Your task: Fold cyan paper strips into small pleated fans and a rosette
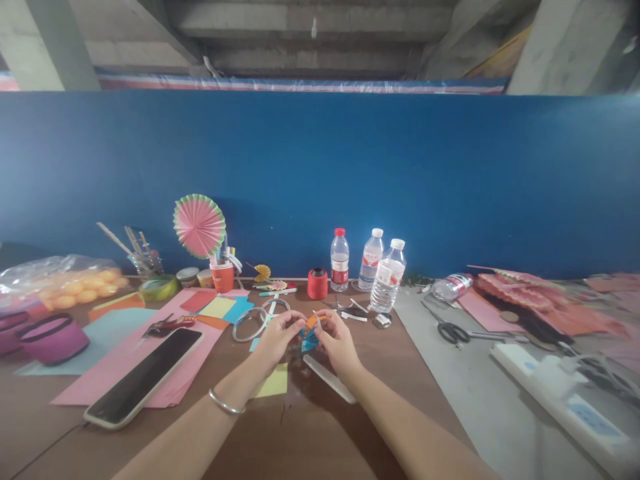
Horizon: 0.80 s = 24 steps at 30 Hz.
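Observation:
Both hands meet over the middle of the brown table. My left hand (284,333), with a silver bangle on its wrist, pinches the left side of a small blue and orange paper piece (310,339). Fingers of my right hand (336,339) are closed on the right side of the same piece. The orange part is on top and the blue part hangs below it, partly hidden by the fingers. Under my right hand lies a pale flat strip (327,377). A yellow paper square (273,381) rests on the table by my left wrist.
A phone (145,377) lies on pink paper at the left. Behind the hands stand a red thread spool (317,284), a red cup (223,277) holding a paper fan (199,227), and bottles (388,277). Clear tape rolls (250,325) sit left. Scissors (453,332) and a power strip (565,400) are right.

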Tool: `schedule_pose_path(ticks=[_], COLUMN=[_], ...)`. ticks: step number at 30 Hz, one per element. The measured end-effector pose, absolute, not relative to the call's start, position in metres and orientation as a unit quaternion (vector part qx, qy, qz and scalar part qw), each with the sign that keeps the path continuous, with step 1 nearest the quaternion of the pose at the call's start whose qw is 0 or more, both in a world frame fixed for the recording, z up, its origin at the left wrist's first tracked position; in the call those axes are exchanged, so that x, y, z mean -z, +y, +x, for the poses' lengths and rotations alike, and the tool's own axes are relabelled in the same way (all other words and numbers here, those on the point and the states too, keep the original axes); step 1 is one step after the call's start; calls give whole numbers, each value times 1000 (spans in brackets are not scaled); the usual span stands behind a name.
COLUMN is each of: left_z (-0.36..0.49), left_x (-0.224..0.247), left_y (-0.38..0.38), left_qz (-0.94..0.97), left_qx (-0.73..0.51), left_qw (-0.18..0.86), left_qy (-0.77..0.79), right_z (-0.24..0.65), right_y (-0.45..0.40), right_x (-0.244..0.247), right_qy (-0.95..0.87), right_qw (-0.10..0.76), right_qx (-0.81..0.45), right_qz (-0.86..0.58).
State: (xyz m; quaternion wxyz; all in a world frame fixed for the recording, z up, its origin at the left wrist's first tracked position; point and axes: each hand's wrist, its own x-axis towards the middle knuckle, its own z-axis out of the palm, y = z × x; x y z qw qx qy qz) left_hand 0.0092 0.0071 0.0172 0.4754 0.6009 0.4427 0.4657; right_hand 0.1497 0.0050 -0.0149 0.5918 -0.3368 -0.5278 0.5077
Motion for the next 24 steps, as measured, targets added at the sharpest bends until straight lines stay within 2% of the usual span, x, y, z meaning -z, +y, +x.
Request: schedule_pose_path(ticks=[8, 14, 19, 24], left_z=[10, 10, 7, 3], left_x=[-3, 0, 7, 13], left_y=[12, 12, 13, 15], left_qz=[466, 465, 497, 516], left_qx=[-588, -579, -596, -596], left_qw=[509, 538, 461, 393], left_qy=[422, 399, 430, 473], right_z=[152, 145, 147, 152], right_y=[1, -9, -11, -21], right_x=[17, 17, 17, -4], right_qy=[-609, -670, -701, -657], right_qw=[576, 554, 548, 599], right_qx=[-405, -326, -249, -236], right_qz=[-366, -371, -383, -392])
